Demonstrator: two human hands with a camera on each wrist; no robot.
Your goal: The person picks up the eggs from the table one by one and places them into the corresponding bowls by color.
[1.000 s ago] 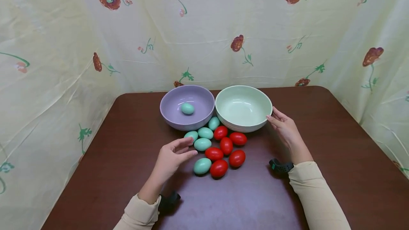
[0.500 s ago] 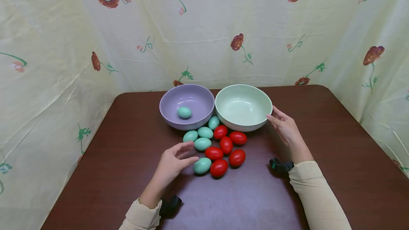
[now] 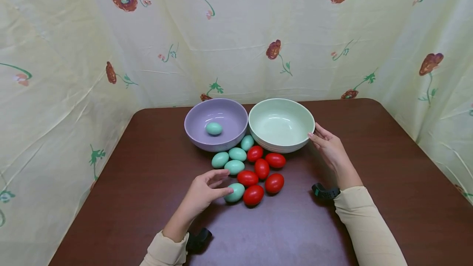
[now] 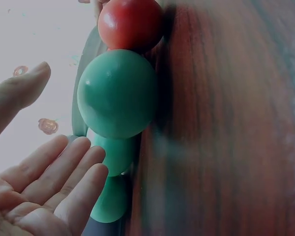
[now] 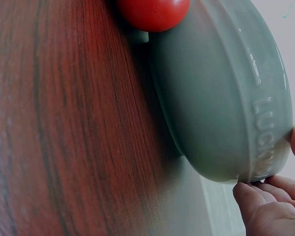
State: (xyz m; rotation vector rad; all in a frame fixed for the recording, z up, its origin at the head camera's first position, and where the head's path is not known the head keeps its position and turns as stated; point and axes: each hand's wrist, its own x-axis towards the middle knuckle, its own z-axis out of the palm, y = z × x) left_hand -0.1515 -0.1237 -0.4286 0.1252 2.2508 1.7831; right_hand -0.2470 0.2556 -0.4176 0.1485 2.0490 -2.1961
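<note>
My left hand (image 3: 202, 192) hovers beside the nearest mint-green egg (image 3: 238, 193), thumb and fingers spread apart and holding nothing. In the left wrist view that egg (image 4: 118, 93) stands clear of the fingers (image 4: 71, 164). My right hand (image 3: 330, 151) holds the right side of the pale green bowl (image 3: 282, 147), thumb and fingers at its rim. Inside the purple bowl (image 3: 197, 134) to the left lies one mint-green egg (image 3: 214, 128). Several more mint-green eggs (image 3: 234, 167) and several red eggs (image 3: 262, 169) are clustered on the table before the bowls.
Both bowls stand side by side near the back edge of the brown table (image 3: 155, 147). Behind it hangs a flowered cloth (image 3: 229, 52). Black straps (image 3: 325, 192) are on both wrists.
My left hand has moved slightly right and nearer the front, toward the nearest mint-green egg. Inside the purple bowl the egg has rolled a little. My right hand has stayed at the pale bowl.
</note>
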